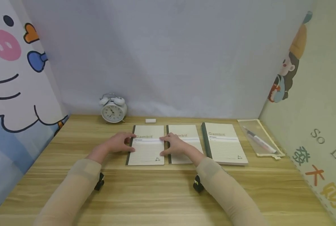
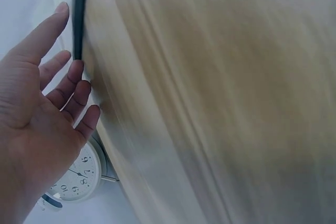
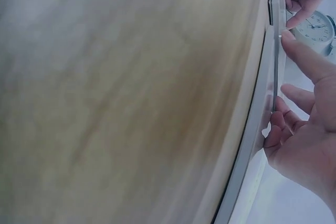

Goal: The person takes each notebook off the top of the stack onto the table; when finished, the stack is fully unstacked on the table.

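Three cream Gambit notebooks with dark spines lie in a row in the head view. My left hand point(image 1: 117, 142) touches the spine edge of the left notebook point(image 1: 146, 155) with thumb and fingertips, its fingers gently bent and apart. Over the middle notebook point(image 1: 186, 129) reaches my right hand point(image 1: 177, 146), whose thumb and index fingertips rest at the left notebook's right edge. Part of the middle notebook is hidden beneath that hand. The right notebook point(image 1: 224, 144) looks thicker, perhaps a stack. In the left wrist view the fingers point(image 2: 79, 95) are spread beside the dark spine.
A white twin-bell alarm clock point(image 1: 113, 111) stands at the back left, with a small white block point(image 1: 150, 121) to its right. On the far right lies a translucent pouch point(image 1: 258, 124) holding a pen point(image 1: 262, 142). A pale cloth wall point(image 1: 168, 62) rises behind the wooden table point(image 1: 151, 194).
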The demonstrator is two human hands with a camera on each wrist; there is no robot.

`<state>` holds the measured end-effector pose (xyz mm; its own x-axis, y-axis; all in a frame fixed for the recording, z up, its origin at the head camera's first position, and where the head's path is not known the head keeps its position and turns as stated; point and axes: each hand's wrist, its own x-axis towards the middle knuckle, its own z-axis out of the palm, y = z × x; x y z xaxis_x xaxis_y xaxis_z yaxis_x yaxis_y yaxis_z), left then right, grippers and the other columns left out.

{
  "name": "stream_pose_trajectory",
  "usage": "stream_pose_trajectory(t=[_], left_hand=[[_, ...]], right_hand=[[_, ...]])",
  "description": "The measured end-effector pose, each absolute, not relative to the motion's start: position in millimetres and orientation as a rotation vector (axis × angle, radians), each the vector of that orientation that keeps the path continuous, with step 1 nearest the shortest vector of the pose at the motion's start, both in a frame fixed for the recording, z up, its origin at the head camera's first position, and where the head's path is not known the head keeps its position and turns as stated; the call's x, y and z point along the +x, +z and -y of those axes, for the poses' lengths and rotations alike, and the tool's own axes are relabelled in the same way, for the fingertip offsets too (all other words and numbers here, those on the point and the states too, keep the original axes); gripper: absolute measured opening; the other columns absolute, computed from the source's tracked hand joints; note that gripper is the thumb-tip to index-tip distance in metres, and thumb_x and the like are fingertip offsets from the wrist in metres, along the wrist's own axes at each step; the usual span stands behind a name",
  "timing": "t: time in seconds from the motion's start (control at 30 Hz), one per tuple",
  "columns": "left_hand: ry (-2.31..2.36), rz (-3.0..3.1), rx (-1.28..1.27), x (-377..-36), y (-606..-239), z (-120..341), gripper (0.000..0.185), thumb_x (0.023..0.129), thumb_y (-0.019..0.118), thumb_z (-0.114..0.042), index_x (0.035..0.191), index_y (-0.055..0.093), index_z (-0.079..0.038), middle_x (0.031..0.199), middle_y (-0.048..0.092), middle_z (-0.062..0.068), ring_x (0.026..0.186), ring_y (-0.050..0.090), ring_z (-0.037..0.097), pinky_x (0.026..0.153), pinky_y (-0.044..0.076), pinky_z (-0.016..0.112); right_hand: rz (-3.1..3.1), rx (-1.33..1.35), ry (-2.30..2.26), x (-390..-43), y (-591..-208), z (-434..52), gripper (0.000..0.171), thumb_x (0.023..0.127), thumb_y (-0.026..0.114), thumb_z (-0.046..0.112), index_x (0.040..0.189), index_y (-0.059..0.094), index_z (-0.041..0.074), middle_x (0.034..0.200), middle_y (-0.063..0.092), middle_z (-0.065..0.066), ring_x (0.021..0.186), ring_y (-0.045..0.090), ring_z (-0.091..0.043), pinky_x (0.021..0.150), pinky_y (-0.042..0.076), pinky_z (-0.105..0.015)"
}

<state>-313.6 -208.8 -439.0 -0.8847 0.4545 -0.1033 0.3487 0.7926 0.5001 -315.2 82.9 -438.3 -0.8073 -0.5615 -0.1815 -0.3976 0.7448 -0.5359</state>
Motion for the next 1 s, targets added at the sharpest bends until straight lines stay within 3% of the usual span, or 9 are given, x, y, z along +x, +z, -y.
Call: stream_pose_trajectory(t=[0.17, 0.3, 0.67, 0.9, 1.0], left_hand=[[0.832, -2.755, 0.592, -319, -432, 203, 0.072, 0.080, 0.075, -0.030, 0.138, 0.045, -0.001, 0.090, 0.054, 0.008, 0.081, 0.048, 0.019, 0.070, 0.042, 0.031], [0.879, -2.771, 0.615, -320, -423, 201, 0.071, 0.081, 0.074, -0.030, 0.139, 0.044, -0.001, 0.093, 0.053, 0.011, 0.084, 0.046, 0.021, 0.071, 0.039, 0.032], [0.925, -2.871, 0.667, -317, -395, 185, 0.075, 0.081, 0.074, -0.031, 0.140, 0.041, 0.001, 0.104, 0.054, 0.017, 0.102, 0.048, 0.033, 0.088, 0.041, 0.042], [0.907, -2.921, 0.828, -308, -381, 168, 0.072, 0.081, 0.074, -0.031, 0.138, 0.044, 0.002, 0.098, 0.055, 0.010, 0.092, 0.049, 0.026, 0.080, 0.042, 0.037], [0.909, -2.929, 0.841, -305, -377, 158, 0.072, 0.082, 0.073, -0.033, 0.138, 0.044, 0.001, 0.102, 0.055, 0.009, 0.094, 0.049, 0.025, 0.083, 0.042, 0.039]], right_hand=[[-2.626, -0.783, -0.709, -315, -431, -90, 0.077, 0.082, 0.073, 0.035, 0.146, 0.037, 0.013, 0.132, 0.043, -0.016, 0.114, 0.046, -0.027, 0.096, 0.041, -0.042], [-2.612, -0.838, -0.755, -315, -421, -95, 0.076, 0.083, 0.072, 0.032, 0.146, 0.035, 0.010, 0.125, 0.047, -0.014, 0.102, 0.049, -0.026, 0.085, 0.044, -0.038], [-2.634, -0.944, -0.834, -309, -386, -119, 0.074, 0.084, 0.072, 0.030, 0.146, 0.036, 0.013, 0.128, 0.048, -0.018, 0.110, 0.047, -0.036, 0.090, 0.042, -0.043], [-2.718, -0.912, -0.871, -302, -368, -152, 0.073, 0.084, 0.071, 0.033, 0.146, 0.037, 0.016, 0.127, 0.051, -0.009, 0.105, 0.048, -0.026, 0.083, 0.044, -0.041], [-2.757, -0.859, -0.875, -297, -362, -169, 0.072, 0.084, 0.071, 0.032, 0.146, 0.036, 0.017, 0.126, 0.051, -0.007, 0.103, 0.047, -0.024, 0.082, 0.042, -0.040]])
